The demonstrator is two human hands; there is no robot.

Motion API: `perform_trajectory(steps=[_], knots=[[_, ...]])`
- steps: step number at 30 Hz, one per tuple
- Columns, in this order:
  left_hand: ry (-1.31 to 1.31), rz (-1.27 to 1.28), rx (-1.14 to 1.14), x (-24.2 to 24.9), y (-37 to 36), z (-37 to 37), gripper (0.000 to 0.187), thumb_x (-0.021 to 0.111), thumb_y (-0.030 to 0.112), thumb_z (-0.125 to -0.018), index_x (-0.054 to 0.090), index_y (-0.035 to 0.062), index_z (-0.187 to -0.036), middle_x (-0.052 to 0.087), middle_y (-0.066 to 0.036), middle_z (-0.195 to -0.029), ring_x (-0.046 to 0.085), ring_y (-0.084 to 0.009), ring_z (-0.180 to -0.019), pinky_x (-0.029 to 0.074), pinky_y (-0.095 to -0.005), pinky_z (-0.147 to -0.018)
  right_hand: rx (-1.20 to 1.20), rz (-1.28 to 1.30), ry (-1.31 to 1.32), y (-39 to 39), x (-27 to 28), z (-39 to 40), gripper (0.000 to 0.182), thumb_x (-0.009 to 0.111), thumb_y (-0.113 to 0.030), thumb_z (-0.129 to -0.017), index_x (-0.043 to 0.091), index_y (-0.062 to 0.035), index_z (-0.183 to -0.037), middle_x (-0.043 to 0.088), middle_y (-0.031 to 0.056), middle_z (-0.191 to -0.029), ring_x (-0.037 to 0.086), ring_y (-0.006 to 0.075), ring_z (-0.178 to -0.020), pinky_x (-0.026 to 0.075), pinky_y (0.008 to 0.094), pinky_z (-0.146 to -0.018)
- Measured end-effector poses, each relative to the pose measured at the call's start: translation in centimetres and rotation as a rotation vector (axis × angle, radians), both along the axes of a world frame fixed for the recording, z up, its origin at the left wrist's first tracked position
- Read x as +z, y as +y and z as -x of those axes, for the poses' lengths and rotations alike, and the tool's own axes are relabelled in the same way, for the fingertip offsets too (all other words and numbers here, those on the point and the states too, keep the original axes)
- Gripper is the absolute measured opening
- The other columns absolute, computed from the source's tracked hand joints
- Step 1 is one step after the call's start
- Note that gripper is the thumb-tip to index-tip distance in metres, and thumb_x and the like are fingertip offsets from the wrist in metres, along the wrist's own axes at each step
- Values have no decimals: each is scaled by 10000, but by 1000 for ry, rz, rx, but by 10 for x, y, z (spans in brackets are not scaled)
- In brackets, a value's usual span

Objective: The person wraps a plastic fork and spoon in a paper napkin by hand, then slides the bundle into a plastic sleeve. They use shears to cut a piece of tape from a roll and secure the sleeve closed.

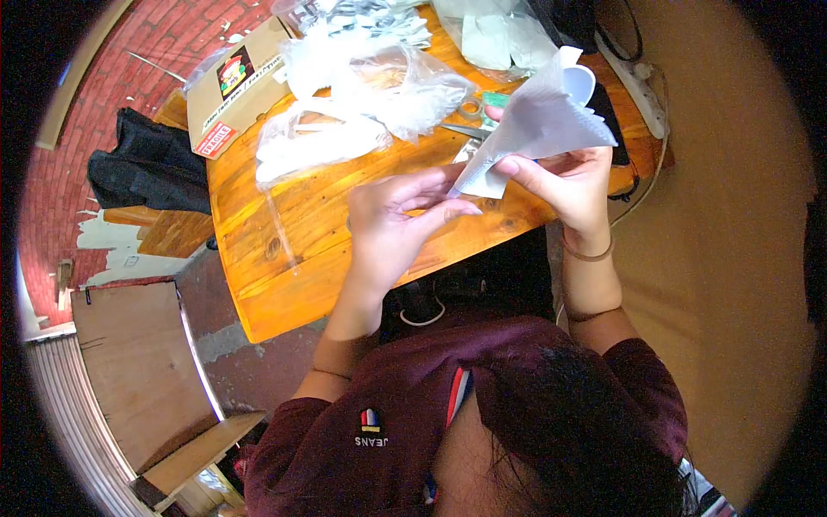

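While the right hand point(575, 185) holds up a white, cone-shaped piece of thin, paper-like material point(551, 125), my head feed shows its thumb pressed on the near face and its other fingers mostly hidden behind. I see this cone raised over the near right part of the orange-brown wooden table point(250, 289), its narrow tip slanting down to the left and its wide, crumpled end up at the far right. A smooth white rounded shape point(581, 84) shows at that wide end.

On the left, the left hand point(388, 215) has its thumb and fingers a narrow gap apart, right by the tip; from my end I cannot tell whether they pinch it.

Just beyond the cone I make out a pair of scissors with a dark metal blade point(466, 131), partly covered, and a small ring-shaped roll of tape point(470, 108) beside a green item point(494, 99) that I can't identify. Crumpled clear plastic bags point(332, 142) spread across the middle of the table. At its far left I have a brown cardboard box with a red FRAGILE label point(233, 95); along the far side lie a heap of pale grey-white pieces point(370, 21) and, to the right, a clear bag with white contents point(491, 43). A white power strip point(636, 82) runs along the right edge.
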State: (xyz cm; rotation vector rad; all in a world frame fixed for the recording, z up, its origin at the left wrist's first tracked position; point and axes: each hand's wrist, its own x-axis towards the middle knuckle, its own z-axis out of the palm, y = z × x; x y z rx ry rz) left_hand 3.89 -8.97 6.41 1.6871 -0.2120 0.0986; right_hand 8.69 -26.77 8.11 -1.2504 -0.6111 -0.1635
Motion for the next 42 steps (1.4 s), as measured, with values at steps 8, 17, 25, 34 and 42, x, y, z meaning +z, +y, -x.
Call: perform_trajectory(steps=[8,17,25,34,42], knots=[[-6,-86,-44,0,2,2,269,742,38,-711,652,-44,-951,683,-82,-825,650,-115,-755,537,-253,-710,50,39,80,-1,-1,-5,270,710,53,-725,593,45,-968,640,77,-909,630,133,-837,523,252,-736],[63,44,-82,-7,2,1,232,742,56,-725,653,-48,-912,681,-75,-814,641,-101,-747,537,-253,-697,111,113,117,7,3,-4,189,728,2,-728,634,21,-891,631,29,-827,603,75,-755,492,203,-676],[48,30,16,-9,-3,-3,231,729,41,-739,657,-35,-945,676,-62,-838,629,-89,-769,520,-242,-719,64,31,216,9,-11,-8,194,722,13,-729,610,13,-888,645,37,-836,605,75,-771,488,201,-663],[91,72,6,-11,-6,-3,264,716,36,-757,642,-37,-999,672,-61,-857,623,-85,-773,512,-233,-718,62,113,105,10,-12,-10,190,707,17,-741,595,12,-895,654,63,-853,617,90,-779,493,208,-666],[99,279,-50,-11,3,-5,353,699,71,-789,575,-38,-1101,654,-101,-981,624,-123,-874,499,-250,-777,52,87,214,5,-19,-13,192,712,9,-740,590,0,-888,655,53,-829,615,84,-776,488,209,-660]])
